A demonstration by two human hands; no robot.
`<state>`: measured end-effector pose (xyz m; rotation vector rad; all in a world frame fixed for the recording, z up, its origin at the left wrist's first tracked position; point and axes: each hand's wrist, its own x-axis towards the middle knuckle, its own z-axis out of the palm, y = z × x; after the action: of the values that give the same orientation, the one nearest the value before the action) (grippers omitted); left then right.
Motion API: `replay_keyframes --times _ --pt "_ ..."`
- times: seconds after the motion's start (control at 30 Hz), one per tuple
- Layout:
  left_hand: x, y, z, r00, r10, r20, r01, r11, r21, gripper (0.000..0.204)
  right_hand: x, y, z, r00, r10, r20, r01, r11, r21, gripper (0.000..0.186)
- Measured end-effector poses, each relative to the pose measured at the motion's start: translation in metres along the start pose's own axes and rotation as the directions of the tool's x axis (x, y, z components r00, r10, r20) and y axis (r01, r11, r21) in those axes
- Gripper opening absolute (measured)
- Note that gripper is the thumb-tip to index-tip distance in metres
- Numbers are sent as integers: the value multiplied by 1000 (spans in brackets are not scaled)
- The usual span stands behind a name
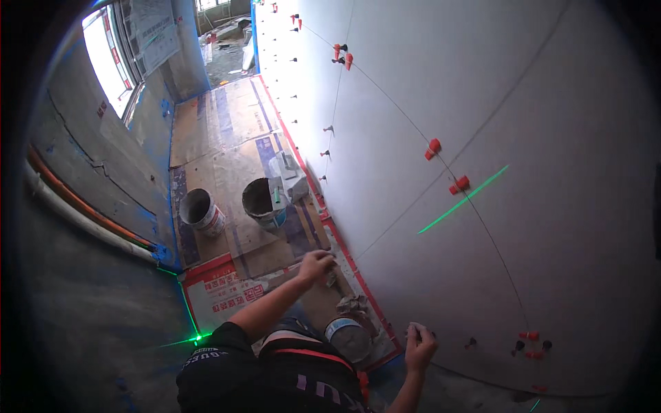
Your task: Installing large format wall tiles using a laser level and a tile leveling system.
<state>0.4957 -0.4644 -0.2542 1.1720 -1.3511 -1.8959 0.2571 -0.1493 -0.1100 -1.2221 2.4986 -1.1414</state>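
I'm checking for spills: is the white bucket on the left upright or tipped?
Upright: the white bucket stands on the floor covering, its round mouth facing up.

The bare left hand (317,267) hovers beyond a round, grey-topped bucket (349,339), the bare right hand (420,348) near a smooth pale-grey wall (551,241).

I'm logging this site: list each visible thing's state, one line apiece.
Left hand: fingers curled, contents unclear
Right hand: fingers bent, contents unclear
White-and-red bucket: upright, open
Blue bucket: upright, open
Green-handled tool: lying at blue bucket's rim
Green line: lit
Red wedges: along wall joints
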Motion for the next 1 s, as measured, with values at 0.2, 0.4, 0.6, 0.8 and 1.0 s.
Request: replay_keyframes --times 0.2,0.4,0.6,0.8,1.0 --pt "145 47 -84 989 50 -137 -79 974 -213 28 96 -46 126 954 223 198 -268 934 236 24" --pt "265 149 -168 980 196 36 -198 979 46 30 292 -143 328 867 258 427 -499 448 742 36" --pt "366 296 -242 926 359 118 -374 913 163 31 541 -316 468 888 48 457 -444 343 828 55" --pt "463 467 -257 880 461 116 -474 831 293 38 662 -439 541 955 -191 225 -224 29 974 59" --pt "523 514 -228 922 304 237 -379 829 411 41 697 -441 544 893 -404 196 -351 -355 866 41"
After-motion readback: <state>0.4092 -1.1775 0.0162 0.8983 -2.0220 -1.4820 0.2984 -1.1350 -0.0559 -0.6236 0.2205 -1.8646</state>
